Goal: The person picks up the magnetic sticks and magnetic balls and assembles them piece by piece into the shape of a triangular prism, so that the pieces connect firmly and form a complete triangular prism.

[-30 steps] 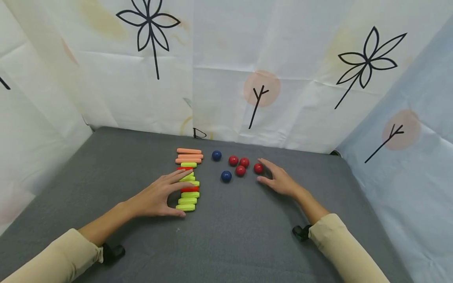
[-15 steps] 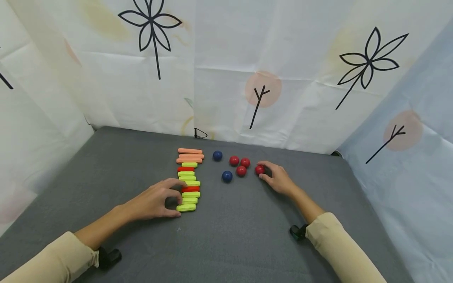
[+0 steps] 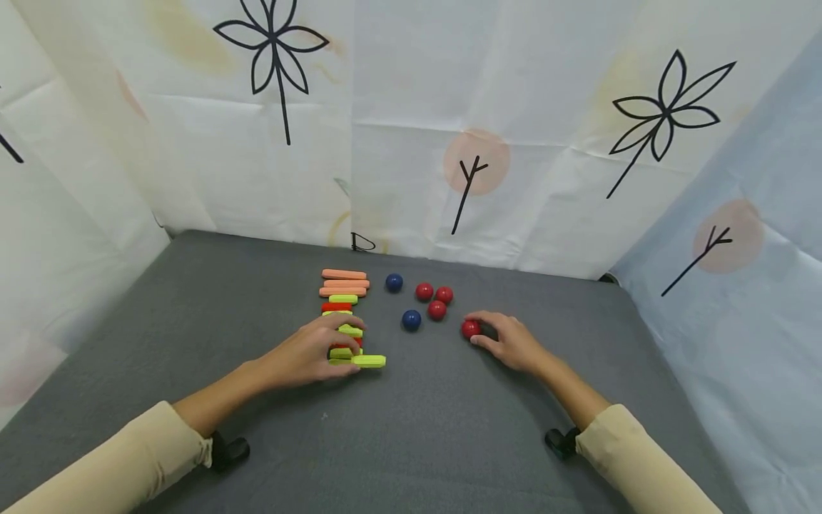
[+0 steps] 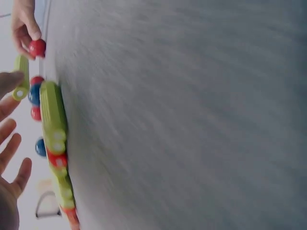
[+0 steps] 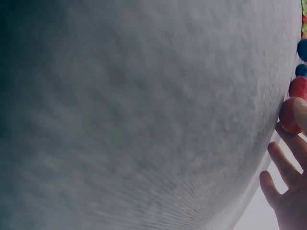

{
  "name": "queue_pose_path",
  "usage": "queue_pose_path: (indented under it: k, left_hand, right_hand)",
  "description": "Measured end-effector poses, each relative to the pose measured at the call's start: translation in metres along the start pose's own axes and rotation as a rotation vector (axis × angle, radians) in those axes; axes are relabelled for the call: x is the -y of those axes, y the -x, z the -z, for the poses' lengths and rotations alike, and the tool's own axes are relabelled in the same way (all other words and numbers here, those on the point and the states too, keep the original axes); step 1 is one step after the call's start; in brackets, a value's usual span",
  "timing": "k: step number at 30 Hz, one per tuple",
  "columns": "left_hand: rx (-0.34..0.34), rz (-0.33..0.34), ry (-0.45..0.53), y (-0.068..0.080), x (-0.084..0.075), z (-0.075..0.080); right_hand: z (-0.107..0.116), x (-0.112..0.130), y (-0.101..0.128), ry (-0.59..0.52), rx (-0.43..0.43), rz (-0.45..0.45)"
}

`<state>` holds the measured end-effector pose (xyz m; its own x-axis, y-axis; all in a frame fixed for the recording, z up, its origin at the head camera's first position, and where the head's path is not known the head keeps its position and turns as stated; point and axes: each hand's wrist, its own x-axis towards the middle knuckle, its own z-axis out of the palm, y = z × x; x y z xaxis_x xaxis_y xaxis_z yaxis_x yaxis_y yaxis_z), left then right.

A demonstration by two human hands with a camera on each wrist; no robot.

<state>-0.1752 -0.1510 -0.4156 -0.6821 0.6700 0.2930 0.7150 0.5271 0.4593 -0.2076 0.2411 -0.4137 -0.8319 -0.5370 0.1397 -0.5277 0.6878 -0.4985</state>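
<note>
My left hand (image 3: 313, 351) pinches a lime-green ribbed stick (image 3: 370, 361) between thumb and index finger, at the near end of a row of sticks. In the left wrist view that lime-green stick (image 4: 21, 79) is up off the table with its pale round end showing; the other fingers are spread. My right hand (image 3: 516, 345) pinches a red ball (image 3: 471, 328) between thumb and index finger. The right wrist view shows the red ball (image 5: 289, 115) under the thumb, close over the cloth. Fingers of the left hand hide part of the row in the head view.
Beyond the left hand the row holds lime-green sticks (image 3: 343, 299), red sticks (image 3: 337, 307) and orange sticks (image 3: 343, 274). Two blue balls (image 3: 411, 320) and three other red balls (image 3: 437, 310) lie between the hands. A patterned white curtain (image 3: 398, 193) borders the grey table (image 3: 411, 428).
My left hand has taken the nearest lime-green stick from the row and moved it right and slightly away. The right hand has closed on the red ball and brought it nearer to me.
</note>
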Motion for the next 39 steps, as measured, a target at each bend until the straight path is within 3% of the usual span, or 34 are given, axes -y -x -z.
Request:
queue_pose_path:
  k: [4, 8, 16, 29, 34, 39]
  left_hand:
    - [0.008, 0.019, 0.03, -0.024, -0.006, -0.012]
    - [0.011, -0.004, 0.002, -0.044, -0.011, -0.024]
    - [0.019, 0.006, -0.008, -0.07, -0.019, -0.04]
    - [-0.008, 0.007, -0.025, -0.084, -0.026, -0.05]
    - [-0.014, 0.056, 0.002, -0.087, -0.022, -0.047]
    - [0.024, 0.153, 0.025, -0.089, -0.01, -0.041]
  right_hand:
    - [-0.003, 0.007, 0.005, -0.011, 0.014, 0.048]
    - [-0.007, 0.015, 0.007, -0.017, 0.025, 0.088]
    - [-0.013, 0.026, 0.009, -0.037, 0.045, 0.1]
    - [-0.015, 0.03, 0.009, -0.043, 0.054, 0.127]
    - [-0.013, 0.03, 0.01, -0.037, 0.064, 0.115]
    - [-0.007, 0.023, 0.012, -0.022, 0.073, 0.068]
